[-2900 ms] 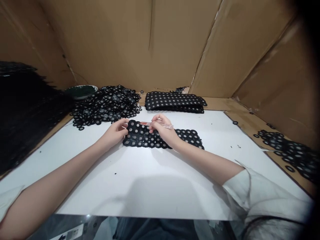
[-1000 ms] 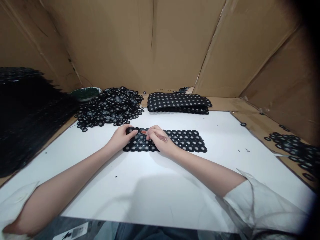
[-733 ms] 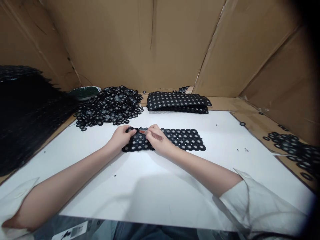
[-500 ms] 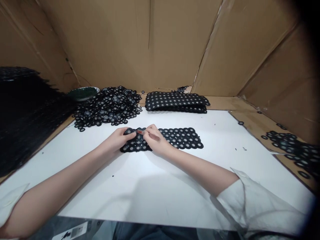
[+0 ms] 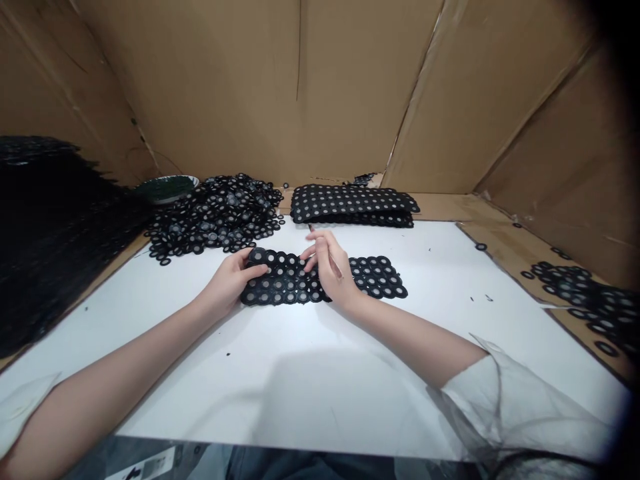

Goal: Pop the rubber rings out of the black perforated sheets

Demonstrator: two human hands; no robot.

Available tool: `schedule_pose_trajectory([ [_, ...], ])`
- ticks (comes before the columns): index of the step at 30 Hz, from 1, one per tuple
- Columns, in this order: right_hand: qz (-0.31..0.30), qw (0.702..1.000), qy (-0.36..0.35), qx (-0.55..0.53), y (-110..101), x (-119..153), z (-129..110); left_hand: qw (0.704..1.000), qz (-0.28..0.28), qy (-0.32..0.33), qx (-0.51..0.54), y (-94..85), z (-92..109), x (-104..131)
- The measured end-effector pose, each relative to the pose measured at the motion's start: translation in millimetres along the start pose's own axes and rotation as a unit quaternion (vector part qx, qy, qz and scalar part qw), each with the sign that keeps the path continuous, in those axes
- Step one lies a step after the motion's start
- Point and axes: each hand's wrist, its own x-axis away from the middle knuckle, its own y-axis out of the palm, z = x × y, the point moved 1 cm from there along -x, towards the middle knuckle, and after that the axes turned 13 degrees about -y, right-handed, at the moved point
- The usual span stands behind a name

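Observation:
A long black sheet of joined rings with pale grey round centres point(image 5: 285, 283) lies on the white table in front of me. My left hand point(image 5: 234, 275) grips its left end, thumb on top and fingers behind the edge. Over the middle of the sheet is my right hand point(image 5: 331, 267), its fingers curled around a slim brownish pen-like tool point(image 5: 338, 268). One end of the tool shows beyond the fingers, pointing away from me; its exact kind is unclear. The sheet's right part extends past my right hand, while some of its middle is hidden under that hand.
A heap of loose black rings point(image 5: 215, 213) sits at the back left, beside a bowl of dark green material point(image 5: 167, 188). Stacked dotted black sheets point(image 5: 355, 203) are at the back. More rings point(image 5: 575, 287) lie right. A tall dark stack point(image 5: 55, 247) stands left, with cardboard walls point(image 5: 350, 87) around.
My right hand has moved right and lifted off the sheet's left part, with the tool now turned away from the rings. My left hand stays at the left end.

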Motion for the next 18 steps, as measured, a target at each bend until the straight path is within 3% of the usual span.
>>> schedule_pose_trajectory([
  [7, -0.128, 0.96, -0.16, 0.189, 3, 3, -5, 0.998, -0.037, 0.024, 0.043, 3.4, 10, 13],
  [12, -0.124, 0.943, -0.222, 0.213, 9, 5, -4, 0.995, -0.059, 0.021, 0.077, 5.9, 14, 18],
  [18, -0.109, 0.953, -0.21, 0.189, 8, 7, -4, 0.99, -0.06, 0.028, 0.123, 5.6, 14, 16],
])
